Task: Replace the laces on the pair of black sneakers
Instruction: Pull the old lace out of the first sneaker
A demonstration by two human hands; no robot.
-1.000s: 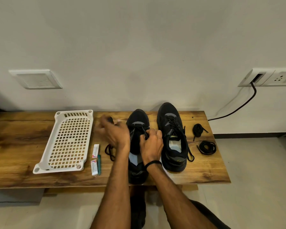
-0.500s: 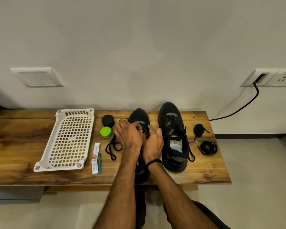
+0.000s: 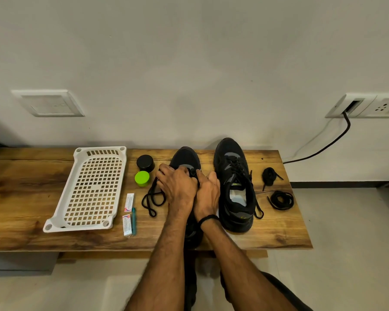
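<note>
Fingers first: on the left hand [image 3: 179, 187] I've got the fingers [image 3: 166, 170] curled down over the throat of the left sneaker [image 3: 185, 157], clamped on the black lace [image 3: 154, 198]. Its slack loops out across the tabletop [image 3: 20, 187] at nine o'clock from the knuckles. The right hand [image 3: 208, 194] is pressed right up against the left, fingers [image 3: 200, 177] hooked in on that same lace by the eyelets, with a black band at the wrist. That sneaker points its toe to twelve o'clock, and I see most of it hidden under the hands and forearms.

Just beside the right hand at three o'clock stands the right sneaker [image 3: 234, 187], laced, ends loose. Further out at three lie the spare laces [image 3: 281, 199], two dark bundles. At ten o'clock there's a black jar [image 3: 145, 163] with a green cap [image 3: 142, 178] near it. At eight are two small packets [image 3: 129, 202], and beyond them at nine the white basket [image 3: 99, 149].
</note>
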